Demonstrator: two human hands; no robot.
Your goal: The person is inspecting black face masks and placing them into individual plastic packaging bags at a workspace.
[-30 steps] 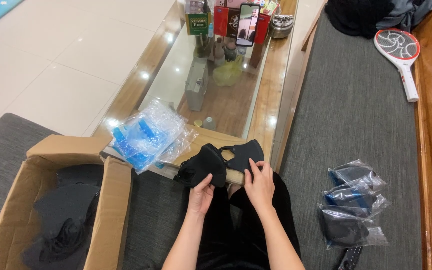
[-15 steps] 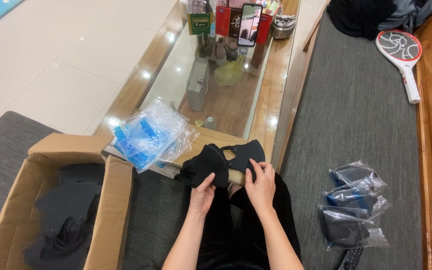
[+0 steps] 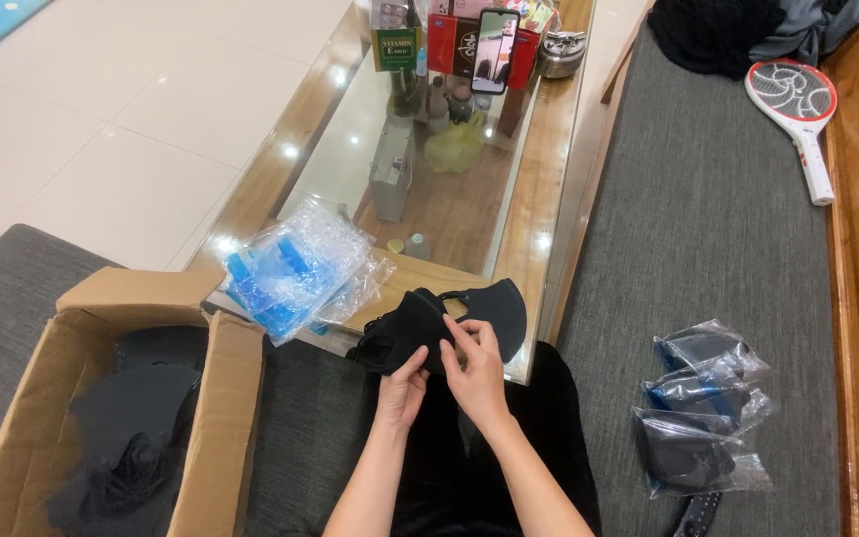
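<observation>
Since a second ago my left hand and right hand have barely shifted, both grips pinched on the black fabric face masks at the glass-topped wooden counter edge.

Both forearms bare, reaching fwd from lap, wrists close together. Left hand palm-in, fingers curled, thumb up, pinching. Right hand just beside it, slightly higher, fingers bent down in a pinch too.

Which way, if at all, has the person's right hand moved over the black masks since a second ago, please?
Yes. The right hand has slid left across the black masks, away from the glass table corner, closing on the left hand.
</observation>
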